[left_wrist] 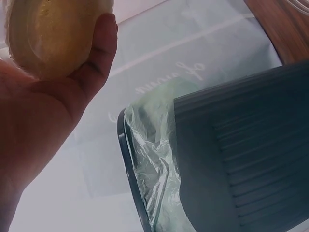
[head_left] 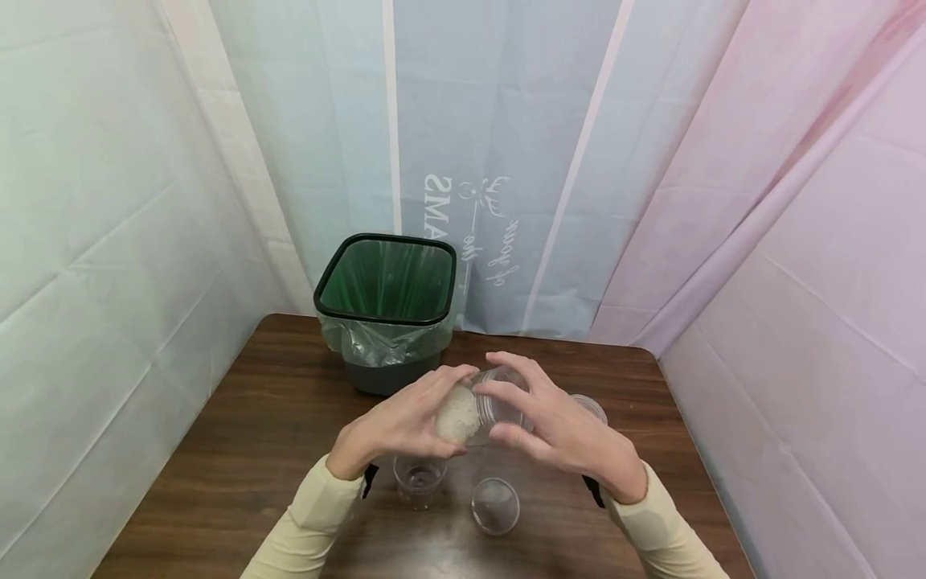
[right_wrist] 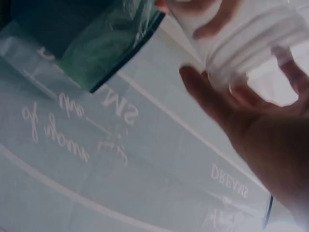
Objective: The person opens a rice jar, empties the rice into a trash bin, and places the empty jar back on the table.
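Note:
Over the table, my left hand (head_left: 405, 418) grips the end of a clear plastic cup (head_left: 457, 416) with pale, rice-like grains in it; the cup lies tilted on its side. In the left wrist view these grains (left_wrist: 55, 38) look yellowish through the cup's base. My right hand (head_left: 560, 414) holds a clear, ridged plastic cup section (head_left: 506, 394) that meets the grain-filled end, its fingers curved round the wall. In the right wrist view the ridges (right_wrist: 256, 41) show beside the fingers. I cannot tell whether these are two cups mouth to mouth or nested.
Below the hands on the brown table (head_left: 239, 450) stand a clear cup (head_left: 420, 480) and a round clear piece (head_left: 495, 507). Another clear round piece (head_left: 592, 407) sits partly behind the right hand. A lined bin (head_left: 394, 378) stands at the back, before the curtain (head_left: 499, 104).

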The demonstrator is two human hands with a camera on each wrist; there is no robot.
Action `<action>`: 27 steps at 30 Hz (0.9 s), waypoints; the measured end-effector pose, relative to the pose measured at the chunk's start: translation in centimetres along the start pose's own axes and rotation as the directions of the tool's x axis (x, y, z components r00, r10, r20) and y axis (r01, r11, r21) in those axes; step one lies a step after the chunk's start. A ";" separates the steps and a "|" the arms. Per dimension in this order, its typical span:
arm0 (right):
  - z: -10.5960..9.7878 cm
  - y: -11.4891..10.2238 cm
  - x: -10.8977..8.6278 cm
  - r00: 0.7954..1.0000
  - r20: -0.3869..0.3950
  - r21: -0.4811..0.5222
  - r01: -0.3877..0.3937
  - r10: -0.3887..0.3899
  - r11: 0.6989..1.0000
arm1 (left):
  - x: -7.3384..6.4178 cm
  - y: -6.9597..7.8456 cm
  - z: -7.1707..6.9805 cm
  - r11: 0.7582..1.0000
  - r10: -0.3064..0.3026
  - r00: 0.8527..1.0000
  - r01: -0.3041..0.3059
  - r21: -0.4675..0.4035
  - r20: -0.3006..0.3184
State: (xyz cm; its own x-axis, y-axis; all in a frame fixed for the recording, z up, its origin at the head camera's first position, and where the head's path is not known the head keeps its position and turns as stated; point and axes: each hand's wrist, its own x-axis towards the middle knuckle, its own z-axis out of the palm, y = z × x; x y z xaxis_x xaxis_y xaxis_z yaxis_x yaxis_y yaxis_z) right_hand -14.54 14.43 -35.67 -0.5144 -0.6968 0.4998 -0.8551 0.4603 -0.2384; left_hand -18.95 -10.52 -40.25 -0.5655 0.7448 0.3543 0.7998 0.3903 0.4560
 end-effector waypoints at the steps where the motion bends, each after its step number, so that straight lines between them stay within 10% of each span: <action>1: 0.2 0.0 0.1 1.000 -0.011 0.000 -0.014 0.014 1.000 | 0.0 0.0 0.0 1.000 -0.004 1.000 0.004 0.004 0.000; 7: 0.5 -0.2 0.4 0.983 -0.024 -0.039 -0.185 0.185 0.982 | 0.2 -0.2 -0.4 0.999 0.003 1.000 -0.002 0.052 -0.017; 18: -0.6 -0.1 0.7 0.876 0.114 -0.108 -0.458 0.468 0.883 | 0.8 -0.3 -0.8 0.991 -0.062 0.998 0.063 0.122 -0.006; 27: -1.4 0.2 0.6 0.923 0.154 -0.088 -0.343 0.353 0.935 | 1.1 -0.6 -0.9 0.993 -0.061 0.998 0.058 0.102 0.021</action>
State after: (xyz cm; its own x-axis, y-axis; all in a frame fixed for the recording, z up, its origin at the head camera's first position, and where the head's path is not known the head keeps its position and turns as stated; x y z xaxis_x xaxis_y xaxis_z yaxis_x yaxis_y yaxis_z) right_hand -14.93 14.88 -34.21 -0.7865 -0.5653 0.2487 -0.6176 0.7182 -0.3207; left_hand -20.26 -10.45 -39.41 -0.6086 0.7311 0.3083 0.7818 0.4861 0.3905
